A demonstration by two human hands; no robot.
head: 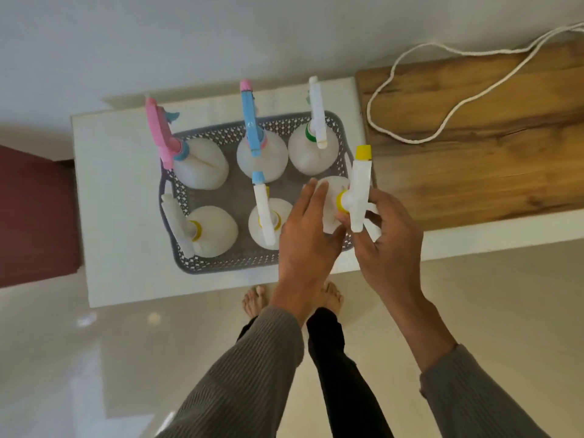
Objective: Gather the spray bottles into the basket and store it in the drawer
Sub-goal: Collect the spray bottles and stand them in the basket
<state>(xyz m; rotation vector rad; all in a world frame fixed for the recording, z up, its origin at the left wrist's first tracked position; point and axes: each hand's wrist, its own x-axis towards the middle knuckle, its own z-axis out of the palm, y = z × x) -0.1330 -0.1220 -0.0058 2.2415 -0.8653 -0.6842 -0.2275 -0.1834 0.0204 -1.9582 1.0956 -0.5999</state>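
Below you lies the pale tiled floor (474, 295), and across it stands the white worktop (120, 216), with a wooden board (474, 147) lying on its right part. A white cord (420, 140) loops over that board and runs off toward the upper right.

On the white worktop sits the grey perforated basket (221, 263), and six spray bottles stand upright in it, in two rows of three. In the far row you have the pink-headed bottle (202, 169) on the left, the blue-headed bottle (262, 156) in the middle and the green-collared bottle (308, 153) on the right. In the near row the yellow-collared bottle (215, 232) stands at the left and the blue-tipped bottle (268, 222) in the middle.

The sixth, the yellow-tipped bottle (360, 188), is in the near right corner of the basket, and both of your hands are on it. Your left hand (306, 235) lies against its body from the left with the fingers spread and curled over the shoulder. Your right hand (388, 245) is closed loosely about the trigger head and neck from the right. Whether the bottle's base rests on the basket floor is hidden by your hands.

Your grey ribbed sleeves (252, 374) reach in from below, and your bare feet (256, 301) show at the worktop's near edge.
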